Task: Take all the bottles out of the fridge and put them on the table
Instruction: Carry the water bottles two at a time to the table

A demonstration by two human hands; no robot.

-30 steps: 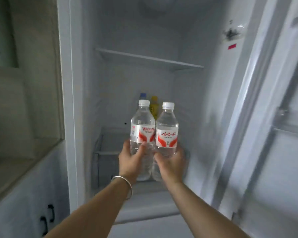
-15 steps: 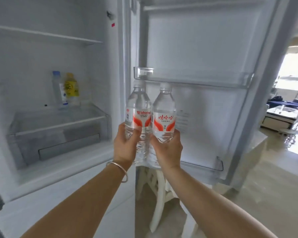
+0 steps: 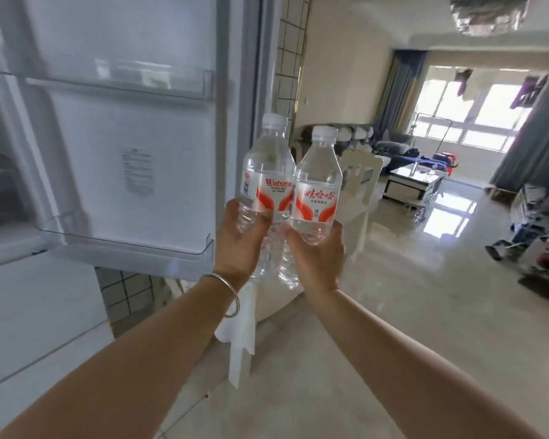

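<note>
Shiny pale floor [image 3: 393, 312] runs ahead of me into a bright living room. My left hand [image 3: 240, 245] is wrapped round the lower part of one water bottle [image 3: 268, 185], and my right hand [image 3: 317, 251] is wrapped round the other water bottle [image 3: 317, 191]. Both bottles stand upright with white caps on top, and they touch side by side, up in the air in front of me. My left wrist has a silver bangle [image 3: 230, 293].

Half a second ago the inside of the fridge, with two more bottles, was on my left. Now I have turned away and those shelves are out of sight. Only the open fridge door [image 3: 124, 137] is there, and its edge is just beside my left bottle.

A white chair [image 3: 358, 182] stands close behind the bottles. To the right the floor is wide, with a low table [image 3: 412, 182] and a sofa [image 3: 393, 144] far back by the windows [image 3: 476, 122].
</note>
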